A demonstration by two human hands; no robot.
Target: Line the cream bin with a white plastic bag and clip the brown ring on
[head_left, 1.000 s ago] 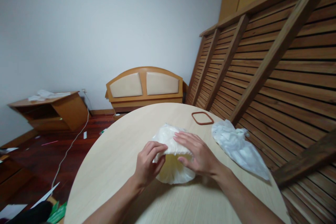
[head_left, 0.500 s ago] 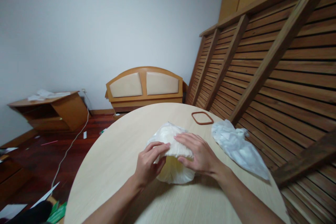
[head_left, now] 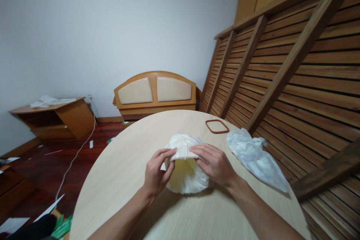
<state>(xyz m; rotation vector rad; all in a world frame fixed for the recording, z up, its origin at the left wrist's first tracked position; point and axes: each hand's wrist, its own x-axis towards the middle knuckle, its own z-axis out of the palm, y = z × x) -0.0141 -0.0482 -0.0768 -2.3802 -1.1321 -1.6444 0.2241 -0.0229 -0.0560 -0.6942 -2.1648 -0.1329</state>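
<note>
A white plastic bag [head_left: 188,184] lies bunched on the round table [head_left: 118,172] in front of me, its mouth open towards me. Yellow shows inside the mouth; whether that is a container or a lining I cannot tell. My left hand [head_left: 158,169] pinches the upper left of the folded rim between thumb and fingers. On the upper right of the same rim, my right hand [head_left: 217,162] grips with its thumb underneath and fingers on top. Beyond the right hand lies a reddish-brown rounded-square ring [head_left: 216,132].
A second crumpled white plastic bag [head_left: 254,155] lies along the table's right edge. Wooden slatted panels [head_left: 303,93] lean close on the right. Behind the table stands a headboard [head_left: 154,75]. A low cabinet [head_left: 70,120] and a cable [head_left: 73,165] are on the left.
Both hands have closed on the bag's rim, with the right thumb now tucked under it. The rim is lifted slightly, and more of the yellow inside shows.
</note>
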